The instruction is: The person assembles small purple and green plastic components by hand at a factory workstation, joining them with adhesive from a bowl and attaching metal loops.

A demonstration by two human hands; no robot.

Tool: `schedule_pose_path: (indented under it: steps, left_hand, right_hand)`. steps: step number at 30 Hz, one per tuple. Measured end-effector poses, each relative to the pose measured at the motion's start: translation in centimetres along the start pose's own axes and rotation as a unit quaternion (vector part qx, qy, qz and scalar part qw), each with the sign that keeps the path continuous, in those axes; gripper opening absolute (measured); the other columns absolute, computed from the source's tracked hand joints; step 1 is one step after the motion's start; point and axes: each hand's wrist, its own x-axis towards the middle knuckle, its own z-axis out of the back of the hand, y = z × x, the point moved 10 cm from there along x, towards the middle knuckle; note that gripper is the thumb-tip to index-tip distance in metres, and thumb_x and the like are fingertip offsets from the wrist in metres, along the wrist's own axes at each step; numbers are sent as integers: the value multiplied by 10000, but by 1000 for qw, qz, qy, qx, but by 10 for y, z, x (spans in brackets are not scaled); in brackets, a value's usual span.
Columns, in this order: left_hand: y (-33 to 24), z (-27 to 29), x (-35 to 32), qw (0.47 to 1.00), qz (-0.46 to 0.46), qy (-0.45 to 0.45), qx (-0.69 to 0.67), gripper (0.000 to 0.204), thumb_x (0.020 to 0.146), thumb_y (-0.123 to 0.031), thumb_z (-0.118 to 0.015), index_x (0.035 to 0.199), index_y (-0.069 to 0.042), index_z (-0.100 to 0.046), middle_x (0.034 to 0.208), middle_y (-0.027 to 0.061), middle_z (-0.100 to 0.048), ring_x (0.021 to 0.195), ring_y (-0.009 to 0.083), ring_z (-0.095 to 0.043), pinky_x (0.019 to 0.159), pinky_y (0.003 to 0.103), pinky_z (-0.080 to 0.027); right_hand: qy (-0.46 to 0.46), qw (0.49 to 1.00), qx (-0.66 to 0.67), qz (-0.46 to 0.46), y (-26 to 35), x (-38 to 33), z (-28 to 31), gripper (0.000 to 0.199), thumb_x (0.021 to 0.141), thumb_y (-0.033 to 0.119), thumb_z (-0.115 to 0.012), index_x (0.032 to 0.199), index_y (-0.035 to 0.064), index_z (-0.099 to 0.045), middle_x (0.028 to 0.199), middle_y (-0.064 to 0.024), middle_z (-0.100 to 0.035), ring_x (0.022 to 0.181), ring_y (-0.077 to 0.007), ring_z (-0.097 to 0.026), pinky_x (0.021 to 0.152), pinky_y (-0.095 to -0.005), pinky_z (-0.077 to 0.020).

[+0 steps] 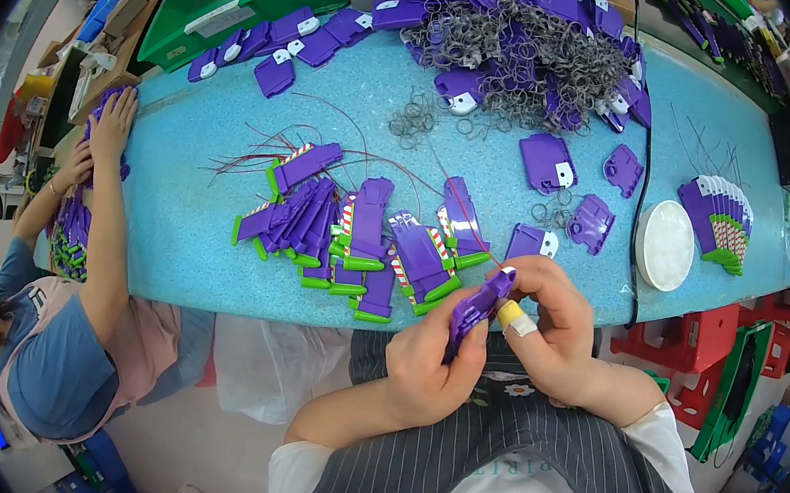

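Just past the table's near edge, my left hand (424, 358) grips a small purple plastic part (471, 312) between thumb and fingers. My right hand (560, 325) closes on the same part's white-tipped upper end; yellow and pale tape wraps one of its digits. A thin red wire runs up from that end toward the table. Beyond my hands lie purple wing pieces (420, 251) with green tips and red-and-white stripes, several piled with wires trailing. Loose purple shells (592, 224) rest to the right of them, near thin metal rings (556, 210).
A tangled heap of metal rings (579, 65) covers purple shells at the back. A white dish (665, 247) and fanned wing pieces (718, 215) sit right, beside a black cable (643, 189). A green bin (238, 21) stands far left; a co-worker (73, 332) reaches onto purple parts.
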Motion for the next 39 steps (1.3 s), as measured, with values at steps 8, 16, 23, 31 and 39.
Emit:
schedule_pose_path:
  steps: [8, 16, 23, 31, 39]
  left_hand:
    - [36, -15, -5, 946, 137, 0, -295, 346, 924, -33, -432, 1255, 54, -379, 1174, 114, -533, 1072, 134, -500, 935, 283, -382]
    - [55, 18, 5, 888, 150, -29, -434, 318, 943, -65, -396, 1247, 28, -373, 1196, 174, -530, 1018, 224, -584, 892, 331, -458]
    - [35, 16, -1, 886, 145, 17, -441, 320, 952, -73, -385, 1256, 21, -347, 1219, 205, -512, 1067, 273, -569, 915, 374, -457]
    - [28, -14, -16, 851, 183, 81, -486, 329, 949, -44, -382, 1268, 20, -339, 1216, 191, -506, 1081, 258, -557, 930, 364, -448]
    - [21, -83, -33, 755, 283, 258, -532, 337, 934, 6, -371, 1270, 15, -337, 1230, 182, -498, 1080, 258, -562, 923, 357, -458]
  right_hand:
    - [-68, 996, 47, -22, -16, 9, -14, 170, 828, -17, -535, 997, -16, -512, 943, -95, -515, 769, -131, -500, 665, -232, -423]
    - [81, 993, -73, -39, -16, 68, -22, 188, 775, 94, -644, 932, 21, -571, 834, -41, -548, 744, -159, -554, 628, -272, -442]
    - [53, 713, -686, 134, -36, 139, -33, 128, 662, 73, -604, 783, 35, -584, 797, -69, -547, 739, -216, -574, 603, -326, -467]
    - [2, 863, -481, 156, 42, 88, 32, 204, 619, 10, -658, 816, 32, -612, 739, -86, -540, 632, -225, -556, 545, -337, -447]
    - [-301, 913, -260, -85, 18, -61, 236, 60, 793, -30, -574, 839, -26, -613, 736, 24, -556, 653, -17, -477, 569, -151, -359]
